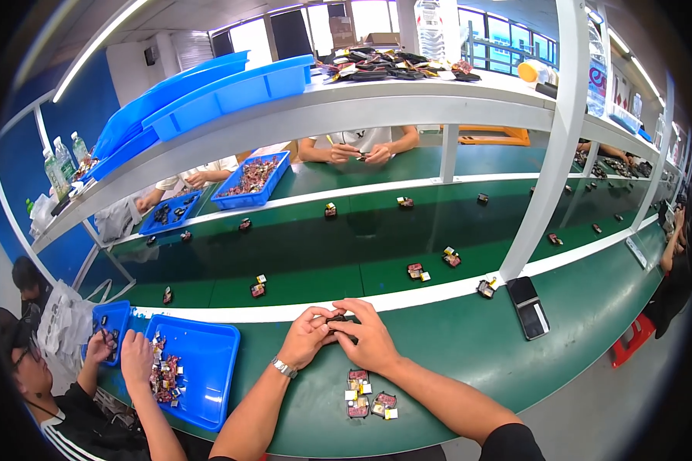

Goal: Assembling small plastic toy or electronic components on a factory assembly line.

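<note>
In front of me, above the green worktable, my left hand and my right hand meet with their fingers closed around a small black part. Fingers cover most of it, so its exact kind is hidden. On the table just below my wrists lie a few small electronic assemblies, dark red and black with yellow and white bits. Another such assembly rests beside them, to the right. My left wrist wears a silver watch.
A blue tray with loose small parts stands at left, beside a co-worker's hands. Beyond the white rail, a green conveyor belt carries spaced assemblies. A white post rises at right, near a black phone-like device. A shelf crosses overhead.
</note>
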Motion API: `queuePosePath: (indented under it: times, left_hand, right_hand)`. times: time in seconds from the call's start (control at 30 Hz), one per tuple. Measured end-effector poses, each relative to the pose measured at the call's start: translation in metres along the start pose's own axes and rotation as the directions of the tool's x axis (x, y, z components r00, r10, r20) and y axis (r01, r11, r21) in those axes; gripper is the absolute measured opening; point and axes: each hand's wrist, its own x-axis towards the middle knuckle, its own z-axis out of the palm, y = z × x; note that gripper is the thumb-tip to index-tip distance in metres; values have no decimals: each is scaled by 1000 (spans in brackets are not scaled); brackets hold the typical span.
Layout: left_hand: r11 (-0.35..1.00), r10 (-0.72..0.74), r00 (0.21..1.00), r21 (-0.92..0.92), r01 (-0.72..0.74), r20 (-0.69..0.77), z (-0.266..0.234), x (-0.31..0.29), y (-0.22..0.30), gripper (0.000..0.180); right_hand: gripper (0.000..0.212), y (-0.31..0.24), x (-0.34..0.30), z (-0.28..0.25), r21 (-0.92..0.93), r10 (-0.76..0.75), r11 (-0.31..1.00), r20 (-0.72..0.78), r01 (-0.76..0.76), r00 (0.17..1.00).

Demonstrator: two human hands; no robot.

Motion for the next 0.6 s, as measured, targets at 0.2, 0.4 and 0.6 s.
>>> queuePosePath:
  times: [0.2,0.4,0.6]
  left_hand:
    - [1000,11,1000,1,-11,12,4,-1,1,23]
    - [1000,6,1000,31,-6,16,1,-1,0,24]
    - [997,-14,1000,70,15,-12,9,-1,2,26]
  right_hand:
    - [18,3,-2,-1,11,52,999,-14,-52,999]
    - [16,3,-3,1,36,79,996,-18,-78,997]
    - [17,7,-7,7,126,198,973,-10,-196,980]
